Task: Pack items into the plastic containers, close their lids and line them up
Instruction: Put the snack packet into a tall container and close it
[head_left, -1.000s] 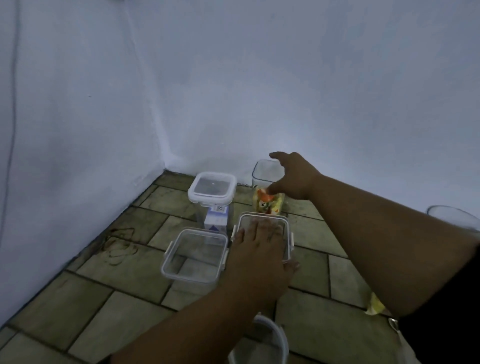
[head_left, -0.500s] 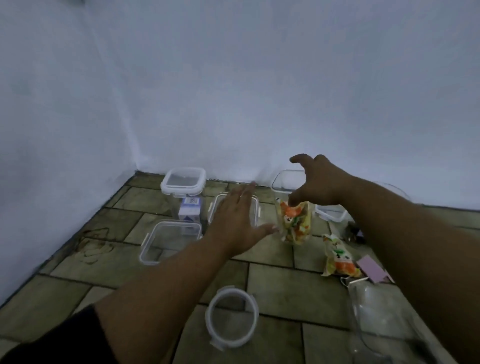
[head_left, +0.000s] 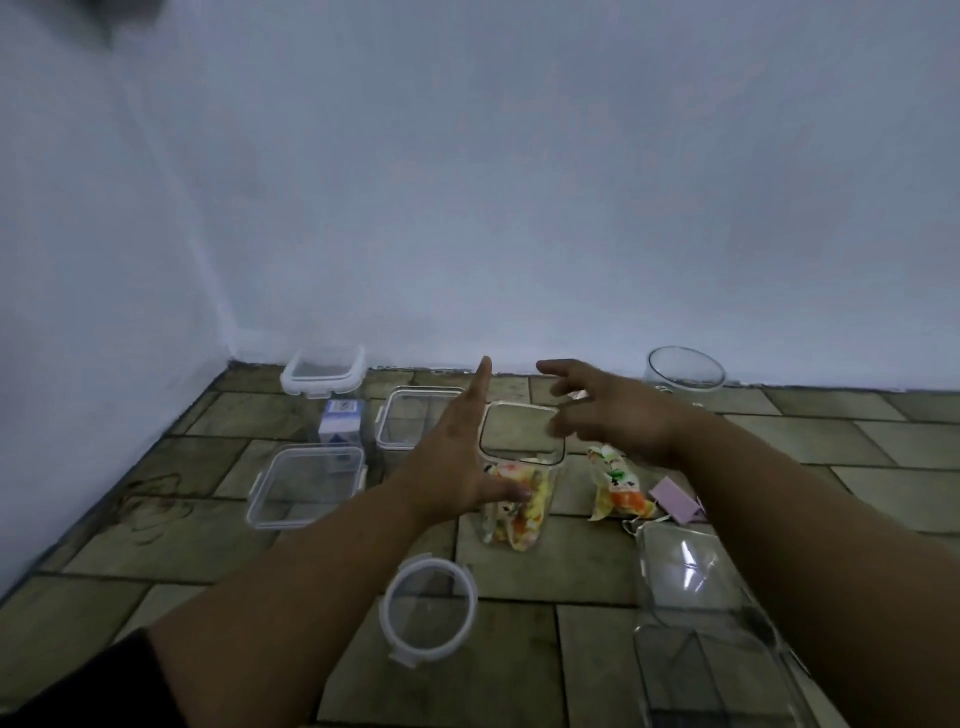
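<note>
Two hands, the left hand (head_left: 457, 457) and right hand (head_left: 613, 415), hang wide and empty by the tall tub (head_left: 519, 467) with snacks inside, which I think needs its lid next.

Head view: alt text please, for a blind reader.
Both bare hands, left and right, hover open around a tall clear lidless container holding a snack packet on a tiled floor. Around it lie a second snack packet, a round lid, square lids and a closed container by the wall.
</note>
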